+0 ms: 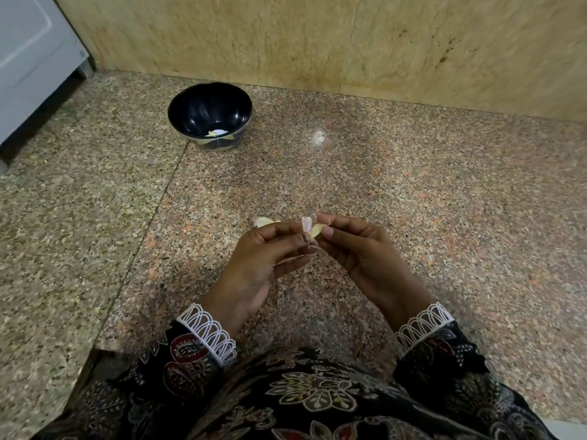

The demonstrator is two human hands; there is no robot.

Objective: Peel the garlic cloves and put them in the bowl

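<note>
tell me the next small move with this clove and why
Probably pull the loose skin off with the left hand: the right hand pinches the garlic clove, whose pale flesh already shows, with skin still attached. The bowl sits farther back.

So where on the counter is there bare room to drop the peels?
Bare granite lies right of the bowl along the wall, and left of the left hand. It's crowded between both hands, where the right hand pinches the garlic clove; another clove lies beyond the left fingers.
</note>
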